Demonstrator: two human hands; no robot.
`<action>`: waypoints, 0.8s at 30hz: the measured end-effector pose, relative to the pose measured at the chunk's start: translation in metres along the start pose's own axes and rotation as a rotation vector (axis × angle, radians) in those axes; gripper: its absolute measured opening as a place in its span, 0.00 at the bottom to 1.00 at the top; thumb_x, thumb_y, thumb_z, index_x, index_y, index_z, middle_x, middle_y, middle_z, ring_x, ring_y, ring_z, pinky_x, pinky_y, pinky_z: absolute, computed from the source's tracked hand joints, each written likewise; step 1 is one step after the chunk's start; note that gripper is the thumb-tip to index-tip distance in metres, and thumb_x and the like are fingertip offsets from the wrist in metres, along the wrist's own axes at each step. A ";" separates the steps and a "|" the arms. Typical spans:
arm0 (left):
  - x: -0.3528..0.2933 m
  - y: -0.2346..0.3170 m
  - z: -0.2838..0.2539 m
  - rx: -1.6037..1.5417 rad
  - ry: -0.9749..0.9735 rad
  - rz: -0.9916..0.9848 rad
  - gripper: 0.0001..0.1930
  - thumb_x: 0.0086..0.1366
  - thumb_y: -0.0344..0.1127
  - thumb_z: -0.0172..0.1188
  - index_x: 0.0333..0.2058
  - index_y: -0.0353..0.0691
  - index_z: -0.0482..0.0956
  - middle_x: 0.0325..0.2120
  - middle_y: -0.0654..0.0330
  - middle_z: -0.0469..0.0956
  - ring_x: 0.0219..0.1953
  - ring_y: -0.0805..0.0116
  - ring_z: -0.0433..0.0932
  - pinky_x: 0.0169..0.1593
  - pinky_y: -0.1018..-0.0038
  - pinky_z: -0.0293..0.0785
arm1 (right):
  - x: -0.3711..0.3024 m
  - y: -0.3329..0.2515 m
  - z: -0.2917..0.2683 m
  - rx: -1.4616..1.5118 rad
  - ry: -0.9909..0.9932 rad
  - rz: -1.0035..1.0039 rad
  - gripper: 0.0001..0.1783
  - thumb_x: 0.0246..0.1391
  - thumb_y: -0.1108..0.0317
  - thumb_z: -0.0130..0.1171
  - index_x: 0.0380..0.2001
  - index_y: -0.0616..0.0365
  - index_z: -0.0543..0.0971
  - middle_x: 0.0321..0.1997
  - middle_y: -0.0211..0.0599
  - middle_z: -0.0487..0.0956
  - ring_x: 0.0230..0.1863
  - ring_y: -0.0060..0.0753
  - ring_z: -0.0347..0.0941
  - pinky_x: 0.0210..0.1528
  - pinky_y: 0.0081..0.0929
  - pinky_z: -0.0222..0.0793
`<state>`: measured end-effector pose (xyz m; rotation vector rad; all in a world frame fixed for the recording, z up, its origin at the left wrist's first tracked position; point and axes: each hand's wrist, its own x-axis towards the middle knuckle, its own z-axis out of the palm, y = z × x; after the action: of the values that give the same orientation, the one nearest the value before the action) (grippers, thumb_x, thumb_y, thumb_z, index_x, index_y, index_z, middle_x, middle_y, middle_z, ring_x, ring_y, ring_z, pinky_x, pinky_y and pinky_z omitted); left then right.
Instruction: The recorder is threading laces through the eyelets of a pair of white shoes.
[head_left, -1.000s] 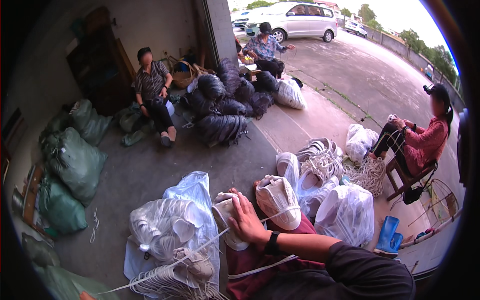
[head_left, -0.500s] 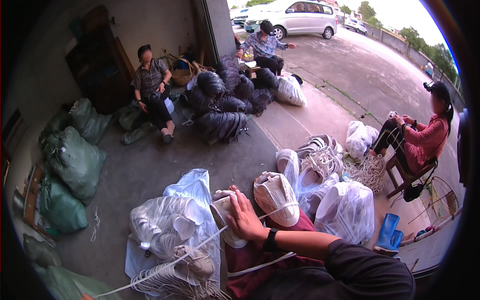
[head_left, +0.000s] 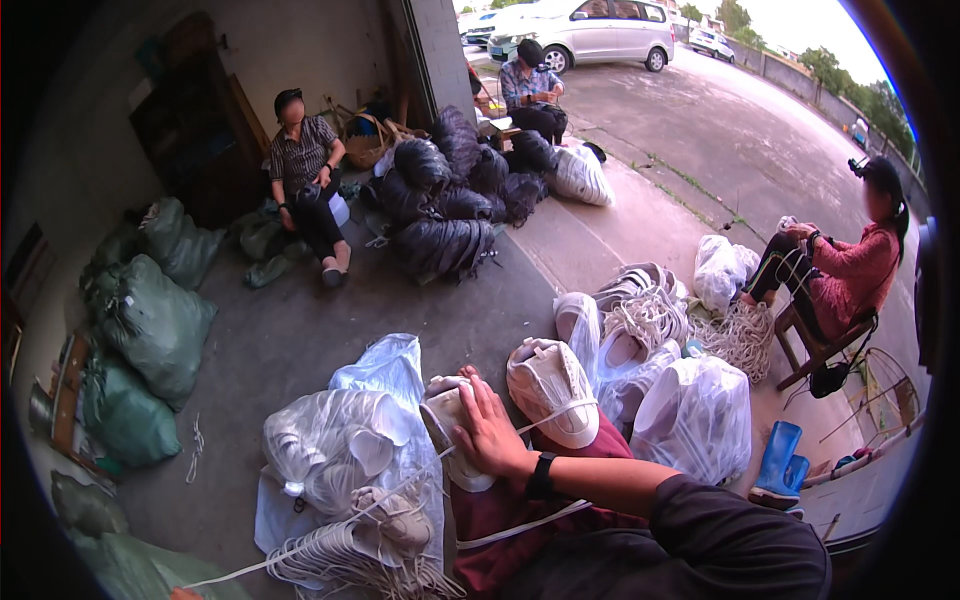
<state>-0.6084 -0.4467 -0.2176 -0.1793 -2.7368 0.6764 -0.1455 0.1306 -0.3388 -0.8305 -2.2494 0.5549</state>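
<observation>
At the lower left edge only a bit of my left hand (head_left: 186, 594) shows, at the end of a pale, taut shoelace (head_left: 245, 571). My right hand (head_left: 492, 432) lies against a beige sneaker (head_left: 470, 467), fingers stretched along it; its thumb is hard to make out. Beside it on my dark red-covered lap sits a second beige sneaker (head_left: 553, 393), with the lace crossing its toe and running past my right hand to the left. Below the lace, a small beige shoe (head_left: 396, 518) lies on a bundle of pale laces (head_left: 340, 555).
Clear plastic bags of shoes (head_left: 325, 440) flank my lap. Green sacks (head_left: 150, 325) line the left wall; black bundles (head_left: 440, 245) are piled ahead. Three people sit around: one by the wall, one near the doorway, one at right. Blue boots (head_left: 778, 465) stand at lower right.
The view has shifted slightly. The person by the doorway has brought both hands together and lowered the head. My right hand stays on the sneaker; my left hand remains at the edge.
</observation>
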 end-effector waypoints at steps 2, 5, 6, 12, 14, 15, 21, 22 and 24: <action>-0.002 -0.003 0.006 0.037 -0.092 0.003 0.20 0.64 0.53 0.52 0.35 0.42 0.82 0.34 0.51 0.82 0.38 0.51 0.81 0.39 0.58 0.76 | 0.002 0.003 0.005 0.005 -0.015 -0.006 0.41 0.59 0.62 0.53 0.67 0.69 0.47 0.73 0.59 0.43 0.74 0.59 0.39 0.73 0.45 0.37; 0.021 -0.066 0.047 -0.043 -0.043 0.088 0.20 0.64 0.53 0.53 0.37 0.43 0.84 0.35 0.53 0.83 0.38 0.52 0.82 0.38 0.59 0.76 | 0.004 0.005 0.006 0.088 0.003 -0.030 0.39 0.59 0.57 0.53 0.66 0.67 0.53 0.71 0.64 0.47 0.74 0.63 0.35 0.73 0.50 0.34; 0.022 -0.088 0.056 -0.020 -0.043 0.062 0.20 0.64 0.53 0.53 0.37 0.43 0.84 0.35 0.53 0.83 0.38 0.52 0.82 0.38 0.59 0.76 | 0.006 0.003 0.004 0.123 0.006 -0.043 0.39 0.59 0.57 0.53 0.66 0.68 0.53 0.71 0.64 0.47 0.74 0.63 0.35 0.73 0.50 0.34; 0.050 0.096 0.025 0.019 -0.150 0.056 0.16 0.63 0.45 0.52 0.39 0.43 0.84 0.38 0.52 0.83 0.42 0.54 0.82 0.42 0.58 0.76 | 0.001 0.038 -0.005 -0.023 0.062 0.043 0.39 0.59 0.59 0.53 0.66 0.68 0.52 0.71 0.64 0.45 0.74 0.63 0.35 0.73 0.49 0.34; 0.036 -0.007 0.042 0.027 0.051 -0.019 0.13 0.65 0.38 0.48 0.35 0.38 0.79 0.35 0.48 0.80 0.38 0.48 0.79 0.40 0.55 0.73 | 0.008 0.018 0.007 0.091 0.031 -0.023 0.39 0.59 0.59 0.53 0.66 0.68 0.52 0.71 0.64 0.45 0.74 0.63 0.35 0.73 0.49 0.34; 0.027 -0.042 0.048 0.001 0.250 -0.006 0.11 0.66 0.30 0.43 0.31 0.33 0.75 0.31 0.44 0.78 0.35 0.41 0.76 0.38 0.52 0.70 | 0.010 0.012 0.013 0.128 0.019 -0.046 0.39 0.59 0.60 0.53 0.66 0.68 0.51 0.71 0.64 0.45 0.74 0.63 0.35 0.73 0.49 0.35; 0.028 -0.018 0.043 0.076 0.319 0.014 0.12 0.65 0.29 0.44 0.26 0.36 0.76 0.30 0.48 0.78 0.35 0.47 0.77 0.37 0.56 0.73 | 0.010 0.020 0.009 0.113 0.016 -0.012 0.39 0.58 0.61 0.54 0.66 0.68 0.51 0.71 0.64 0.46 0.74 0.63 0.35 0.73 0.49 0.35; 0.029 -0.007 0.038 0.071 0.321 0.024 0.12 0.65 0.29 0.44 0.26 0.36 0.76 0.30 0.48 0.78 0.35 0.47 0.77 0.37 0.56 0.73 | 0.009 0.022 0.008 0.104 0.023 -0.002 0.39 0.58 0.61 0.54 0.66 0.68 0.52 0.71 0.64 0.46 0.74 0.63 0.35 0.73 0.49 0.35; 0.026 0.007 0.027 0.128 0.251 -0.022 0.10 0.64 0.28 0.47 0.27 0.39 0.77 0.30 0.52 0.79 0.35 0.52 0.79 0.37 0.59 0.75 | 0.008 0.026 0.007 0.094 0.033 -0.006 0.39 0.58 0.60 0.54 0.66 0.68 0.52 0.71 0.64 0.46 0.74 0.63 0.35 0.73 0.49 0.35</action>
<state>-0.6421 -0.4476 -0.2363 -0.1898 -2.4450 0.7646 -0.1444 0.1536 -0.3556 -0.7803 -2.1775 0.6345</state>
